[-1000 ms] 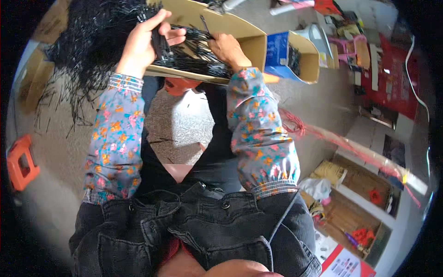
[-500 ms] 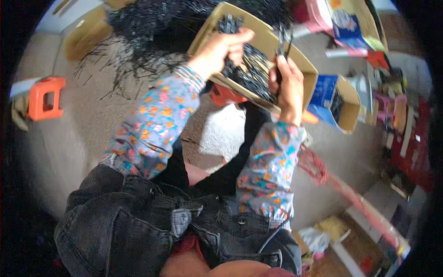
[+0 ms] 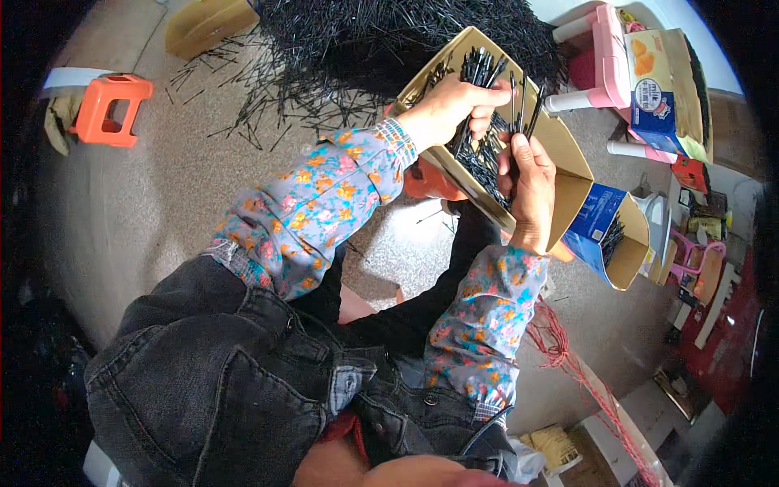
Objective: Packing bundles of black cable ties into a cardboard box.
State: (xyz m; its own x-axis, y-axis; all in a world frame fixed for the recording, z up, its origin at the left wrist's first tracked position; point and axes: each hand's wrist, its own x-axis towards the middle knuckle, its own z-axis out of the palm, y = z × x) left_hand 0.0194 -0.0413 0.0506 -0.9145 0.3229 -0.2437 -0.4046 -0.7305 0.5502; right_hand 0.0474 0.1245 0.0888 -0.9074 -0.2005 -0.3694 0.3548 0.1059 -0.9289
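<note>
My left hand (image 3: 456, 110) is closed around a thick bundle of thin black sticks (image 3: 480, 66), whose ends stand up above the fingers. Close beside it, my right hand (image 3: 532, 177) pinches a few black sticks (image 3: 523, 105) pointing upward between thumb and fingers. Both hands are over an open cardboard box (image 3: 568, 150), which holds a loose layer of similar black sticks (image 3: 479, 168). The lower fingers of each hand are partly hidden.
A large heap of black sticks (image 3: 349, 40) lies beyond the box, with strays on the floor. An orange stool (image 3: 112, 109) stands left, a pink-and-white stool (image 3: 608, 57) far right. A blue carton (image 3: 596, 215) with sticks sits right, near red strings (image 3: 556, 345).
The whole view has shifted, so the box and hands appear farther right and lower. My hands have come closer together, each still gripping its sticks.
</note>
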